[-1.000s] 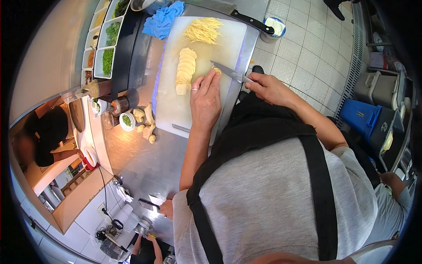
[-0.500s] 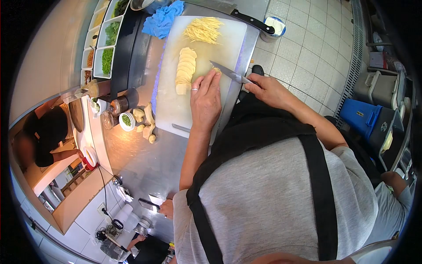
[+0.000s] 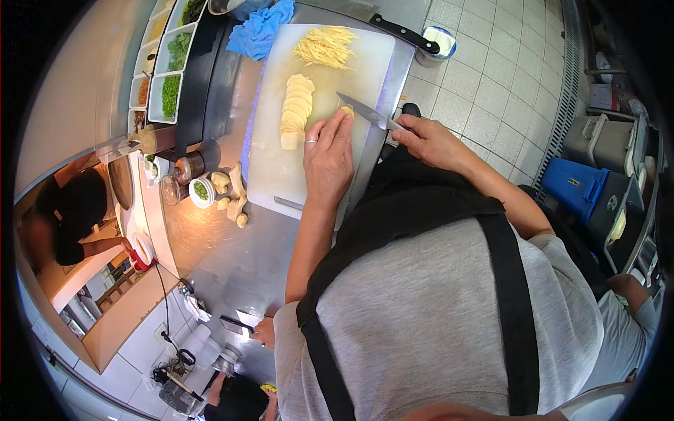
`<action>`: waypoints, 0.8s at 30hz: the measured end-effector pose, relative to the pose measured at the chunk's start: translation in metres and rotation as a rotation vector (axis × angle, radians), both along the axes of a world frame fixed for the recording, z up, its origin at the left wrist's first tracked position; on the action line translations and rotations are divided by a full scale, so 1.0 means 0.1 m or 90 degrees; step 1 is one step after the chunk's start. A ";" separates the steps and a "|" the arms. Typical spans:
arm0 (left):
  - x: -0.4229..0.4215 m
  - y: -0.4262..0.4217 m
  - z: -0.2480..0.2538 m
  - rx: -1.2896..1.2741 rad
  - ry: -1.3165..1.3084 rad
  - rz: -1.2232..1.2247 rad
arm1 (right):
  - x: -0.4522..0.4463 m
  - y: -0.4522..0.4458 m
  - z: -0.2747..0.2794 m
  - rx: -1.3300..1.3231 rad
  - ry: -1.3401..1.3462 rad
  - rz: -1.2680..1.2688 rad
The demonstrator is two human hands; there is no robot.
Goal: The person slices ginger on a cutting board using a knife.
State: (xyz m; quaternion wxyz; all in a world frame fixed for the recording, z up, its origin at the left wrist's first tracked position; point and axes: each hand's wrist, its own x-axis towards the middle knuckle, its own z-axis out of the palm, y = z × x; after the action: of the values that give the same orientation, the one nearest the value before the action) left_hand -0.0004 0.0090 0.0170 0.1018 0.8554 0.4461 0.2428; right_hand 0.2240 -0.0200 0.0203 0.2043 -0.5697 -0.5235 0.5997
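Note:
My right hand [image 3: 430,142] is closed round the handle of a kitchen knife [image 3: 366,112], its blade slanting over the white cutting board [image 3: 281,184]. With its fingertips, my left hand [image 3: 328,158] presses a small piece of ginger [image 3: 347,110] on the board, right beside the blade. Most of that piece is hidden by fingers and blade. Left of my hand lies a row of overlapping ginger slices [image 3: 296,112]. A pile of thin ginger strips [image 3: 325,47] rests at the board's far end.
Several ginger knobs [image 3: 237,184] lie left of the board, near a cup of chopped greens [image 3: 202,192]. Ingredient trays [image 3: 173,52] line the far left. A blue cloth [image 3: 261,29] and a black-handled knife [image 3: 400,31] are beyond the board. Other people work nearby.
The knife tip has shifted very slightly away from me, with my right hand tilting a little. My left hand stays on the ginger piece. A co-worker's arms at the bottom have moved.

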 end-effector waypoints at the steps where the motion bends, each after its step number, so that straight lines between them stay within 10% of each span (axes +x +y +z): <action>1: 0.00 0.00 0.00 0.002 0.001 0.000 | 0.00 0.00 0.00 0.000 0.001 0.001; 24: 0.00 0.00 -0.01 0.008 -0.004 0.001 | -0.03 -0.02 -0.01 0.020 -0.008 -0.006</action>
State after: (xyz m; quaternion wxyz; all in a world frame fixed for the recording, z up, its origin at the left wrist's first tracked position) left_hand -0.0001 0.0088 0.0165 0.0977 0.8550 0.4447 0.2481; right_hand 0.2212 -0.0216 0.0194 0.2124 -0.5727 -0.5315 0.5869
